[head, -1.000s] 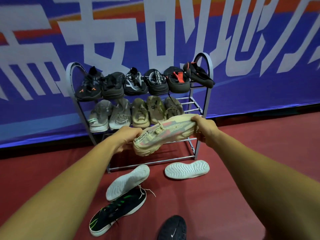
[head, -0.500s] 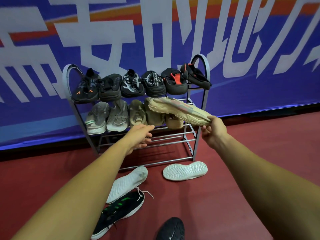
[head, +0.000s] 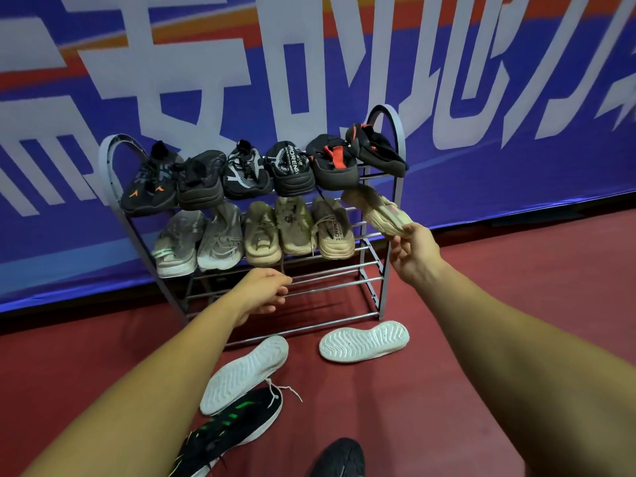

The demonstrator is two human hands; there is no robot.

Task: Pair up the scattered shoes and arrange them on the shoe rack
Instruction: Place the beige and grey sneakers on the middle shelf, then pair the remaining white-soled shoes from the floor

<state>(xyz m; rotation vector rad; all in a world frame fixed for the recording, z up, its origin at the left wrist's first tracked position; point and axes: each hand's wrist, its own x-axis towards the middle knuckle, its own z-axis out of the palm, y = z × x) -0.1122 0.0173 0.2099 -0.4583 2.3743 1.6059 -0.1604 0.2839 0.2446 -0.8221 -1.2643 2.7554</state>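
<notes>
Through the head camera, our right hand [head: 409,256] is pinching one end of the beige shoe [head: 380,210] at the right end of the shoe rack [head: 386,109]'s middle shelf. The shoe's long axis is running from our fingers up and left, toward the gap beside what looks like its beige partner [head: 334,232]. Our left hand [head: 265,294] is hanging loosely curled, holding nothing, before the rack's lower rails. The rack's right post and an overhanging black shoe [head: 377,151] are crowding that gap. In front of the rack, two white-soled shoes [head: 364,340] [head: 246,373] and a black-and-green shoe [head: 234,428] are lying scattered.
</notes>
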